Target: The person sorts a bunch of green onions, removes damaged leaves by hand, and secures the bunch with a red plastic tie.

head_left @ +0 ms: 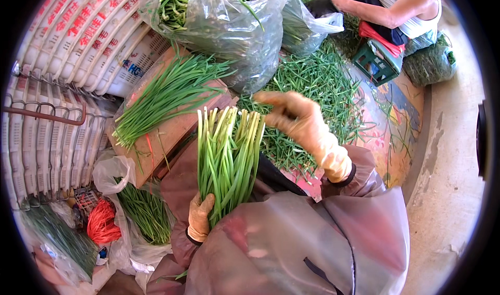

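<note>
Reference landmark: the flat brown wooden board [179, 123].

Workpiece: a thick bunch of long green stalks with pale ends [229, 159]. It stands nearly upright just to the right of the board and toward the wearer, pale ends uppermost.

Left hand, in a tan glove [199, 218]: fingers wrapped around the side of the bunch, low down, on the wearer's side of the board. Right hand, in a tan glove [291, 117]: right of the board, near the pale ends; blurred by motion, with fingers parted and slightly bent. No stalk is visible in its grasp; contact with the bunch cannot be confirmed.

Status, as judged from the layout: gathering of the held bunch appears complete. Final levelling appears incomplete, since the pale ends sit at slightly different heights. No tie is visible on the exposed length.

Outstanding: a loose heap of slender green leaves [169, 94] lies on the board and appears to await handling. A bundle of bright red strands [103, 222], left of the board and toward the wearer, is not in use.

Beyond the board, a large clear plastic bag [234, 50] holds more stalks; whether these are finished cannot be determined. Scattered green leaf pieces [317, 86] cover the floor right of the board, suggesting considerable cleaning is already done.
</note>
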Action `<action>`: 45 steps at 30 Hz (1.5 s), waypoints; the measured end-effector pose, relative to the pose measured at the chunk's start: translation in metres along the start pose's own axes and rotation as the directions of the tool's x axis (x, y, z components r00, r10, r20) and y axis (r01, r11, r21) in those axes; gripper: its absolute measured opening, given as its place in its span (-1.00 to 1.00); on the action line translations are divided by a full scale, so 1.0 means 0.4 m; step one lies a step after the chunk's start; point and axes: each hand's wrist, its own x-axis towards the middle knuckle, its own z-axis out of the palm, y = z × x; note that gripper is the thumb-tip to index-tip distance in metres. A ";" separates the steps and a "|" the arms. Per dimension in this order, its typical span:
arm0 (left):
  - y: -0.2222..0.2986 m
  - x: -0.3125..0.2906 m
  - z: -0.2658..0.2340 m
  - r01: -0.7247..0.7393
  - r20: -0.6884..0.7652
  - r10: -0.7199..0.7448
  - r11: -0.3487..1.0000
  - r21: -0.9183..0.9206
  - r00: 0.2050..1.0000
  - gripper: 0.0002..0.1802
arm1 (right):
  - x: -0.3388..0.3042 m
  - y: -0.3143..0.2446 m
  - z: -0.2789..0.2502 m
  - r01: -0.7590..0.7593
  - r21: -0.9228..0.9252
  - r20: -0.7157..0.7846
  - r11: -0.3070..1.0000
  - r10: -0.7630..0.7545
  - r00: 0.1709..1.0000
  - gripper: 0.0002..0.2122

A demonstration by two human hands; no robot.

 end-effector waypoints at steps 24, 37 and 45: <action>-0.013 -0.004 0.040 -0.014 -0.077 0.038 0.957 0.289 0.996 -0.66 | 0.022 0.012 0.117 0.206 -0.777 0.454 0.594 0.303 0.838 -0.78; -0.015 -0.022 0.029 -0.018 -0.041 0.024 0.990 0.138 0.999 -0.62 | 0.019 0.152 -0.170 -0.411 -0.526 -0.104 0.745 0.424 0.900 -0.85; -0.041 -0.020 -0.007 -0.011 -0.034 0.012 1.000 0.028 0.999 -0.57 | -0.361 0.480 -0.565 -0.768 -0.621 -0.523 0.158 0.646 0.556 -0.72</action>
